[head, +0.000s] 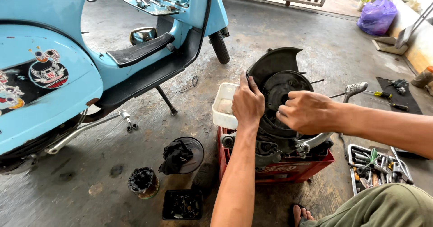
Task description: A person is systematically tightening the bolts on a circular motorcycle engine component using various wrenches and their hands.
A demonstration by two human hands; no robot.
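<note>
Engine (275,136) off the scooter is sitting on a red crate (288,168) on the floor, fan housing side up facing me. My left hand (247,104) is flat against the black shroud (270,62) edge, fingers curled over it, steadying more than grasping. Right hand (306,112) is pinched down on something at the round black plate (284,89) in the middle, can't tell exactly what's in that grip.

Reckon this lump is heavy, stiff and greasy, so slippery; best held by the casing rim, not the thin shroud.

White tub (223,107) sits just beside my left hand. Tool tray (376,164) by my knee, screwdrivers (383,98) further out, blue scooter (67,64) to the left, black parts tray (181,204) and rag (176,157) near the crate.
</note>
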